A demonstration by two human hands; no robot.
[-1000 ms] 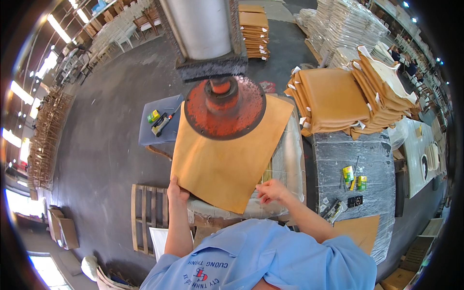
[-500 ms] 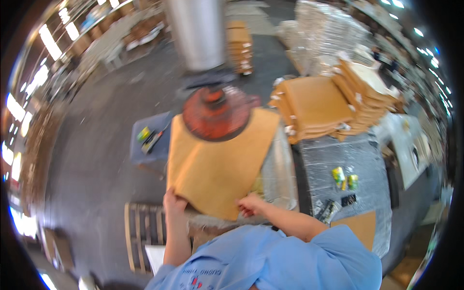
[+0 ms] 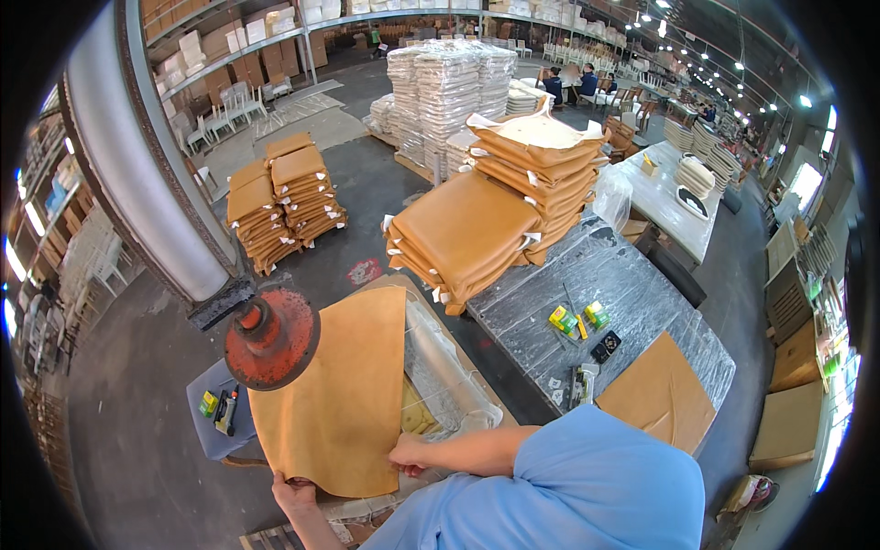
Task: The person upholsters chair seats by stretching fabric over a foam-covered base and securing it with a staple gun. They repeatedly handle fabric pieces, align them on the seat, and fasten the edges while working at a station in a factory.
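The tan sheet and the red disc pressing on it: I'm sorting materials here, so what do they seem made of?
The tan sheet, held at its near edge by the left hand and right hand, looks like leather or faux leather: smooth, matte, limp. The red disc looks like painted metal, with worn, rusty patches.

I wear a light blue short-sleeved shirt [image 3: 587, 486] of plain, smooth cloth. Both forearms are bare below the sleeves. My left hand [image 3: 295, 495] and right hand [image 3: 410, 454] carry no gloves, rings or watch.
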